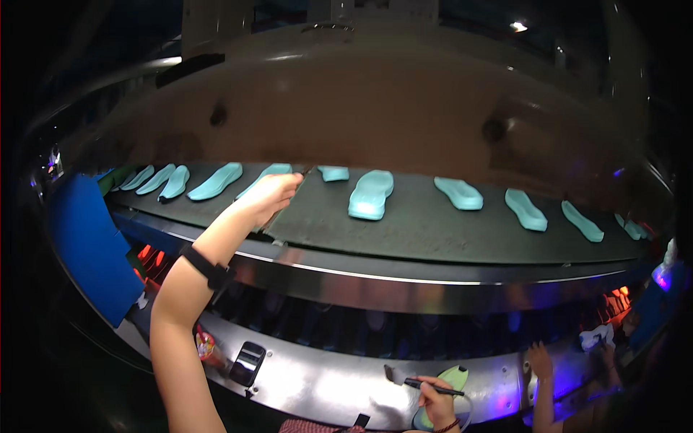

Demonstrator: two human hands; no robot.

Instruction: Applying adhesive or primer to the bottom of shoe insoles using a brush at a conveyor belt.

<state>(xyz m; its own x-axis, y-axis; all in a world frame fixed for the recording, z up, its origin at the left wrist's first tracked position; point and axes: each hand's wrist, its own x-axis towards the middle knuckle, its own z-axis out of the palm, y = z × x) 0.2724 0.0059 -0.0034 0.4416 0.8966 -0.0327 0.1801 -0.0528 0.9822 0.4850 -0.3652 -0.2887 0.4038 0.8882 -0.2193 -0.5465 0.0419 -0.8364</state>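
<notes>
Your right grip [435, 401], down at five o'clock, pinches the black-handled brush [416, 383] by a pale green sole [456, 375] over the metal counter [310, 379]. Up at ten, your left grip [272, 196] is right by a turquoise sole [278, 169] on the dark belt [426, 234]; can't tell if it's pinching!

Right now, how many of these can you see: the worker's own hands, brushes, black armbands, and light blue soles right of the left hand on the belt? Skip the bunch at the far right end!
Left hand and right hand: 2
Brush: 1
Black armband: 1
Light blue soles: 5
Total: 9
</notes>
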